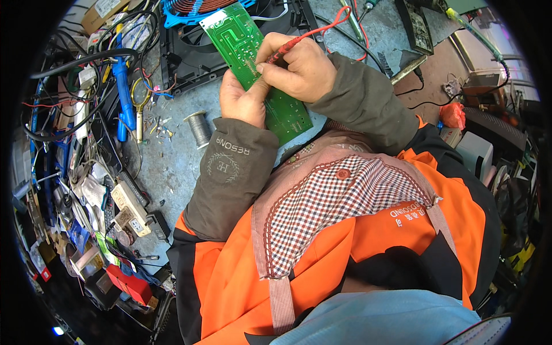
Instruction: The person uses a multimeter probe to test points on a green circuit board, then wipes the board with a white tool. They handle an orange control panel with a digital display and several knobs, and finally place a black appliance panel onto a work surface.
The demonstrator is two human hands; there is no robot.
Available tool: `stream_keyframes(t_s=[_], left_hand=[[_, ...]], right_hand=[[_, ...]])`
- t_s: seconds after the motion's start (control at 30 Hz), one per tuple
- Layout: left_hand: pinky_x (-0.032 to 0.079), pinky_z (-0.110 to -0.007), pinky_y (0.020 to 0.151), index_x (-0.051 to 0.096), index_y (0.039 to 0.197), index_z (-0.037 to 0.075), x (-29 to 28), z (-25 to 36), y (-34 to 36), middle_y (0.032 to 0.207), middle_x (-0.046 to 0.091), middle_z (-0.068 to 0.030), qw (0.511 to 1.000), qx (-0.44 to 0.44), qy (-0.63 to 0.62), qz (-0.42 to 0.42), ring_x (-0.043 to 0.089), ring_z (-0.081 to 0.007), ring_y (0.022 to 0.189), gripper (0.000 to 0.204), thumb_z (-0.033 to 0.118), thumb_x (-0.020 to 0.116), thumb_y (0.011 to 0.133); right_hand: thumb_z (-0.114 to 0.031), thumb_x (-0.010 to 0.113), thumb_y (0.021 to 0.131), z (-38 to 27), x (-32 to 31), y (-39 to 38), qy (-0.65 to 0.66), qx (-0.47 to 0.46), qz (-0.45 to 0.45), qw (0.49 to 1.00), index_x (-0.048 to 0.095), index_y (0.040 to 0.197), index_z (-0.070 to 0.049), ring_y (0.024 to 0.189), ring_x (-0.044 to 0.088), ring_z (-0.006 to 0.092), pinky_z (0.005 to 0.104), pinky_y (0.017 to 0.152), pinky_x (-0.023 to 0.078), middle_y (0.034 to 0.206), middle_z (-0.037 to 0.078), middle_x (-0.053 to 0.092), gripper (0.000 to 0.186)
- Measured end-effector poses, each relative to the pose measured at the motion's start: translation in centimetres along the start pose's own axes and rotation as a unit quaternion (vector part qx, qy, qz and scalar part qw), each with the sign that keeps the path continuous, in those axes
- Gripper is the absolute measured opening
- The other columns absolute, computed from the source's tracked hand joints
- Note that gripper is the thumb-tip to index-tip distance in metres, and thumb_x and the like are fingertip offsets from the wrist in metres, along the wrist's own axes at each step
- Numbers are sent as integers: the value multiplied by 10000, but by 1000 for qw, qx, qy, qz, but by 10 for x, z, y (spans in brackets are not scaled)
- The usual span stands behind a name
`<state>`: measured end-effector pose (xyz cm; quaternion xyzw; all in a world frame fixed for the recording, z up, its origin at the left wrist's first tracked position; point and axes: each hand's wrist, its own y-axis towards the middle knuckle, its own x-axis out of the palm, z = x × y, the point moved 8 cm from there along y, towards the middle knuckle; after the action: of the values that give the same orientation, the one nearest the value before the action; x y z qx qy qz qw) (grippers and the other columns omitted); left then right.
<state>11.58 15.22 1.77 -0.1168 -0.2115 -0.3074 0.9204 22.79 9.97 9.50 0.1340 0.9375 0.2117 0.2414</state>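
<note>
A long green circuit board (230, 35) is held at a slant above the workbench, its solder side facing up. My left hand (244, 102) grips the board by its left edge, near the middle. My right hand (305, 70) is closed round a red test probe (283, 50) with a red lead, held like a pen over the board. The probe's tip is hidden by my fingers, so I cannot tell whether it touches the board. Just beyond the board lies a black plastic housing (187, 63) with a copper coil (192, 6) in a blue frame.
A solder wire spool (199, 130) stands left of my left hand. Farther left lie a blue tool (122, 95), a yellow-handled tool (140, 103), tangled cables and a power strip (129, 208). At the upper right are a dark open casing (416, 29) and a yellow-green handled tool (474, 33).
</note>
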Motion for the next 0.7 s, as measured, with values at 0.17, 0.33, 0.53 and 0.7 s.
stream_keyframes(t_s=[0.17, 0.33, 0.53, 0.7], left_hand=[[557, -332, 916, 578, 1294, -19, -1, 0, -1, 1205, 684, -108, 1000, 1, 0, 7, 678, -203, 1048, 367, -17, 694, 945], [559, -333, 914, 578, 1296, -19, -2, -1, 0, 1208, 684, -107, 1000, 2, 0, 7, 678, -203, 1052, 369, -18, 695, 946], [562, -330, 905, 585, 1283, -18, -3, -3, 0, 1197, 691, -102, 1000, 5, -8, 8, 682, -195, 1037, 354, -8, 701, 948], [563, -328, 898, 589, 1268, -15, -2, -2, 1, 1187, 692, -98, 1000, -1, -11, 6, 682, -188, 1033, 338, -9, 700, 949]], right_hand=[[-145, 692, 892, -1, 0, 0, 8, 4, -8, 1000, 652, 927, -15, 695, 688, 278, 365, 636, 527, 771, 141, 679, 140], [-139, 697, 888, -2, 0, 1, 10, 3, -6, 1000, 655, 932, -14, 696, 688, 280, 364, 640, 530, 777, 139, 681, 139], [-145, 695, 889, -1, 0, 0, 12, 1, -10, 1000, 657, 936, -19, 691, 691, 281, 369, 629, 529, 772, 139, 683, 140], [-151, 691, 893, 0, 0, 0, -9, -15, -1, 1000, 654, 934, -24, 681, 691, 288, 373, 615, 525, 759, 142, 681, 139]])
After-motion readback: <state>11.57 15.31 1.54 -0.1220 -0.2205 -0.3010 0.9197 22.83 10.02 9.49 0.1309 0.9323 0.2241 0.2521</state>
